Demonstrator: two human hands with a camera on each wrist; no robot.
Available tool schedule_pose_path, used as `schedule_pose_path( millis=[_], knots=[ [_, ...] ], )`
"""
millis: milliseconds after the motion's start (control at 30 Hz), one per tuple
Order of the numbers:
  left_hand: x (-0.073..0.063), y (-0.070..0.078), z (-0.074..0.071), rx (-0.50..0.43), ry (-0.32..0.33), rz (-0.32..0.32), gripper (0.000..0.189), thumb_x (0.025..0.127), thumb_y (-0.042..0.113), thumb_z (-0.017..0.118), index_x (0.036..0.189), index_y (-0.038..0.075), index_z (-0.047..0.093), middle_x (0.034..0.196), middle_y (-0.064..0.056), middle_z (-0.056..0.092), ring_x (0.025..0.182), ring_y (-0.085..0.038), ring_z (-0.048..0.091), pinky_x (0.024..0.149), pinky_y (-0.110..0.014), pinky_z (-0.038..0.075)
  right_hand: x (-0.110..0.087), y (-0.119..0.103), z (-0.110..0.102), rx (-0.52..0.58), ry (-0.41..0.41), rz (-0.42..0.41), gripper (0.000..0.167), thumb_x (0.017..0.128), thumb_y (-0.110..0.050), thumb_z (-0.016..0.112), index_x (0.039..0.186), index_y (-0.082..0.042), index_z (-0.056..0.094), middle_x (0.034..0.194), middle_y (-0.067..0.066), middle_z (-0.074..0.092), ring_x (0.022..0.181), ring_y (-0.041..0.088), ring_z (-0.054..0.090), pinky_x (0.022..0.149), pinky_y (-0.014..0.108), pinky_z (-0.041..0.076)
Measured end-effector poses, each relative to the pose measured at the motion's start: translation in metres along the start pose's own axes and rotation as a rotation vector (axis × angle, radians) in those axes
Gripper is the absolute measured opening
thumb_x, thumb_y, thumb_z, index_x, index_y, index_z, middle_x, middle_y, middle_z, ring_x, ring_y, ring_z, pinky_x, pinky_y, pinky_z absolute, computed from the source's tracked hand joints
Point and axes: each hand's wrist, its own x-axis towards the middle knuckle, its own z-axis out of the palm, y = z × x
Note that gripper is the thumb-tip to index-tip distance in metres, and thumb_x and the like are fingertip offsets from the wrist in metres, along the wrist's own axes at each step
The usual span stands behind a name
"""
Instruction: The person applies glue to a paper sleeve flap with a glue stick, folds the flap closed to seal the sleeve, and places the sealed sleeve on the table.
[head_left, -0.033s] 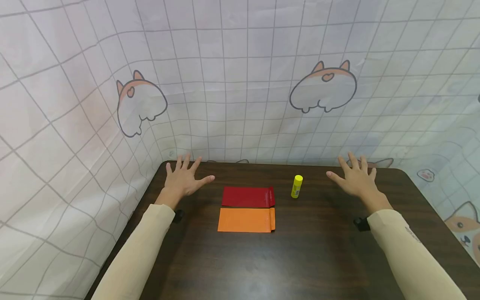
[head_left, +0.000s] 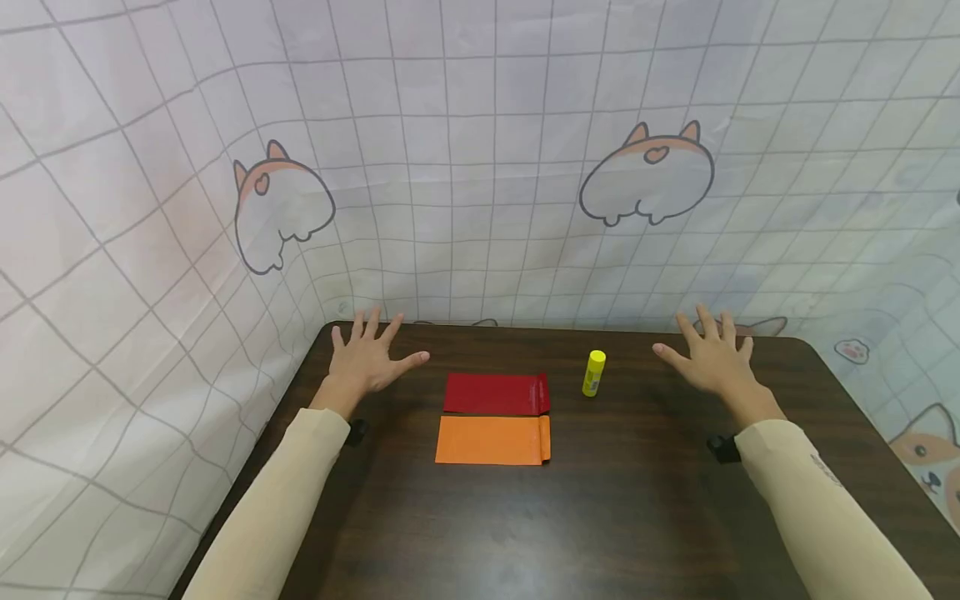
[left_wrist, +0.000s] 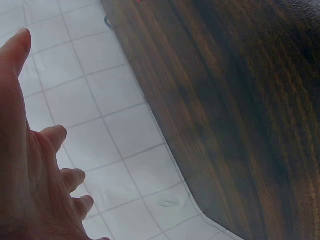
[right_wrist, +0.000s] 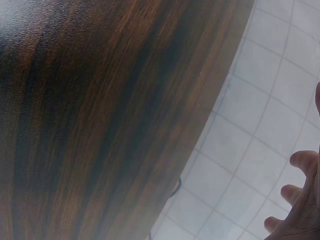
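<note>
My left hand (head_left: 363, 360) is held with fingers spread over the far left part of the table, holding nothing. On the far right, my right hand (head_left: 712, 357) has its fingers spread too, and nothing is in it. Between the hands lies a flat red envelope (head_left: 491, 394), nearest to the left hand. Just in front of it is an orange envelope (head_left: 489, 440) of similar size, with a flap at its right end. A yellow glue stick (head_left: 593, 373) is to the right of the red envelope, nearer the right hand. Neither hand touches these things.
The dark wooden table (head_left: 495, 533) has rounded far corners. Behind it and along both sides hangs a white checked cloth (head_left: 465, 192) with cartoon dogs, close to the table's far edge. Dark wrist straps (head_left: 723, 448) show at the sleeves.
</note>
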Motion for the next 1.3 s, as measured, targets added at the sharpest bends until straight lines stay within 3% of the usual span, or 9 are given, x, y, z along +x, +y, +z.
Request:
schedule_pose_path(
  millis=[633, 900, 1300],
  knots=[
    [-0.012, 0.0, 0.006, -0.017, 0.021, 0.01, 0.101, 0.087, 0.09, 0.032, 0.166, 0.031, 0.006, 0.173, -0.017, -0.001, 0.159, -0.044, -0.005, 0.117, -0.076, -0.006, -0.019, -0.004, 0.0, 0.001, -0.006, -0.008, 0.095, 0.099, -0.075, 0.034, 0.166, -0.014, 0.002, 0.169, 0.023, -0.015, 0.15, 0.059, -0.017, 0.103, 0.089, -0.003],
    [-0.021, 0.002, 0.011, -0.026, 0.038, 0.012, 0.102, 0.086, 0.09, 0.033, 0.166, 0.031, 0.01, 0.173, -0.015, 0.0, 0.159, -0.044, 0.001, 0.117, -0.077, -0.004, -0.026, -0.011, 0.003, 0.005, 0.009, -0.019, 0.095, 0.099, -0.074, 0.036, 0.166, -0.015, 0.004, 0.17, 0.022, -0.014, 0.151, 0.059, -0.015, 0.103, 0.089, -0.005],
    [-0.033, 0.015, 0.022, -0.037, 0.037, 0.047, 0.101, 0.086, 0.089, 0.036, 0.165, 0.033, 0.009, 0.173, -0.017, 0.002, 0.159, -0.045, 0.002, 0.117, -0.077, -0.005, -0.043, -0.021, 0.013, 0.009, 0.038, -0.029, 0.093, 0.099, -0.073, 0.039, 0.166, -0.017, 0.006, 0.171, 0.02, -0.01, 0.152, 0.058, -0.01, 0.104, 0.088, -0.002]
  ],
)
